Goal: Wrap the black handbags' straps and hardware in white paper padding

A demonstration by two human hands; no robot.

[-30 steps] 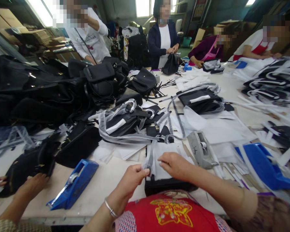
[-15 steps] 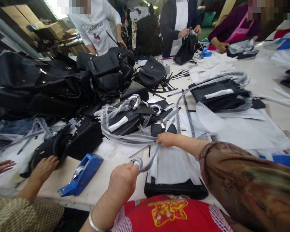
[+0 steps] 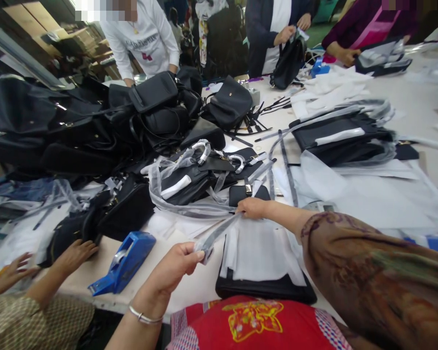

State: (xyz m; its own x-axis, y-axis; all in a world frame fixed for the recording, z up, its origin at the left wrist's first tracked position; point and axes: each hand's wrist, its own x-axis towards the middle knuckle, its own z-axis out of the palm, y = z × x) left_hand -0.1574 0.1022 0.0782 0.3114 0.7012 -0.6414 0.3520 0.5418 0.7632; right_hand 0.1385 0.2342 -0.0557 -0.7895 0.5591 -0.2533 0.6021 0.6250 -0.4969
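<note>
View from a head-worn camera, looking down at a crowded work table (image 3: 199, 287). The person's left hand (image 3: 175, 265) is raised just above the table edge. Its thumb and forefinger pinch the near end of a strap (image 3: 219, 232) wrapped in clear plastic, and the other fingers are folded in. The right hand (image 3: 253, 207) reaches further out, with the sleeve covering the forearm. Its fingers are curled down over the far end of the same strap, apparently gripping it. With a hand at each end, the strap runs straight and taut on a slant between them.

Under the strap and between the hands, close to the person's body, a black bag (image 3: 266, 289) lies flat. A white sheet (image 3: 263, 253) covers most of its upper face, leaving only the near edge dark. The flat bag gives the strap a level surface to be stretched over.

Just left of the left hand, a blue tape dispenser (image 3: 126, 262) sits within easy reach. Further left, a co-worker's hand (image 3: 75, 253) rests on another black bag (image 3: 69, 231). Beyond the right hand lies a heap of plastic-wrapped straps and bag parts (image 3: 190, 182). Past the left hand, a tall pile of black bags (image 3: 95, 131) fills the far side. Other people stand working at the far end of the table.
</note>
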